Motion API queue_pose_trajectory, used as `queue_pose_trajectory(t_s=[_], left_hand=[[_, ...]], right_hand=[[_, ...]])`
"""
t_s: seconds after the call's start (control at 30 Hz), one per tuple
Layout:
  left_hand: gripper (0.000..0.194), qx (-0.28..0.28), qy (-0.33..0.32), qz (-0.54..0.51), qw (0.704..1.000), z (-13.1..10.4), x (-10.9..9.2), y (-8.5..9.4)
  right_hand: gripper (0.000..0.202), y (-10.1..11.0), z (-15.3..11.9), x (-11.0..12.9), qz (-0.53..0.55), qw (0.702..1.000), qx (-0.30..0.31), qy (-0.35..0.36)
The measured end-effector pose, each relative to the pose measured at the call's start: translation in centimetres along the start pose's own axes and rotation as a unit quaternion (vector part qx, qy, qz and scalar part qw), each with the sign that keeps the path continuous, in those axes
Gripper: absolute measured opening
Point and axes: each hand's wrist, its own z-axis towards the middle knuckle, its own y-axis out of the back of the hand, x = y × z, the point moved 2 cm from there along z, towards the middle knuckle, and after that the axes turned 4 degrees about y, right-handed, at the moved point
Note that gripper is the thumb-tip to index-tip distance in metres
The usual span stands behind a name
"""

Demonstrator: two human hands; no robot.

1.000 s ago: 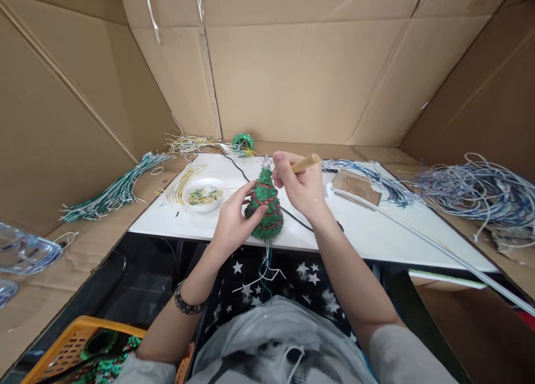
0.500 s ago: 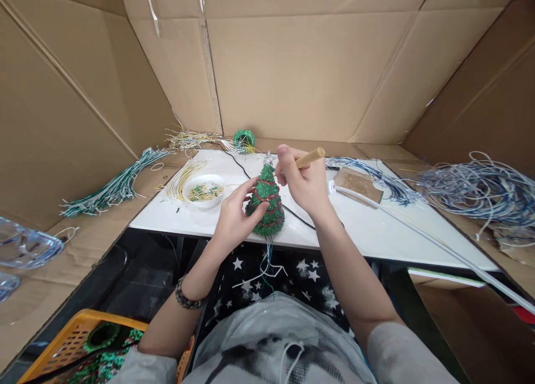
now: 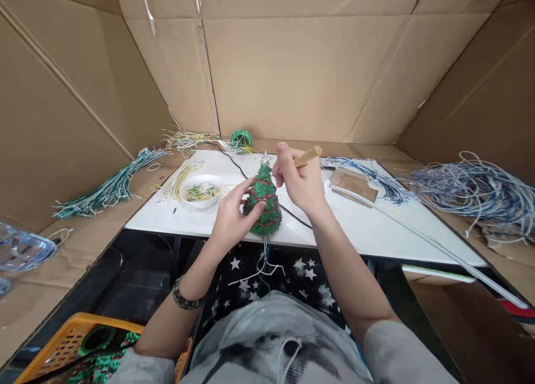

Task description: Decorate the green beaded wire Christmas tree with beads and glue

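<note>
A small green tinsel Christmas tree (image 3: 267,197) with red garland and a clear star (image 3: 264,158) on top stands upright at the table's front edge. My left hand (image 3: 234,211) grips its left side, thumb across the front. Thin wires (image 3: 264,261) hang from the tree's base over the edge. In my right hand (image 3: 298,178) is a tool with a wooden handle (image 3: 308,156), held like a pen beside the upper right of the tree. My fingers hide the tool's tip. Left of the tree is a white bowl (image 3: 202,203) with small yellow, white and green wire pieces.
Wire bundles lie left (image 3: 111,186) and right (image 3: 476,192) on cardboard. A brown board (image 3: 353,185) and a white cable (image 3: 422,239) are on the white table (image 3: 334,228). A green tinsel ring (image 3: 241,140) stands at the back. An orange basket (image 3: 54,345) is lower left.
The whole view has shifted slightly, so everything sits a little further left. Both hands keep the same grip on the tree and the tool.
</note>
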Motion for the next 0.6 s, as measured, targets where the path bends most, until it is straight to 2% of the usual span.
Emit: queue_pose_trajectory(t_s=[0.4, 0.6], left_hand=[[0.048, -0.004, 0.001, -0.01, 1.0, 0.2, -0.1, 0.0], [0.048, 0.002, 0.006, -0.018, 1.0, 0.2, 0.1, 0.1]], right_hand=[[0.064, -0.1, 0.3, -0.1, -0.001, 1.0, 0.024, -0.017], [0.058, -0.4, -1.6, -0.8, 0.033, 0.999, 0.001, 0.004]])
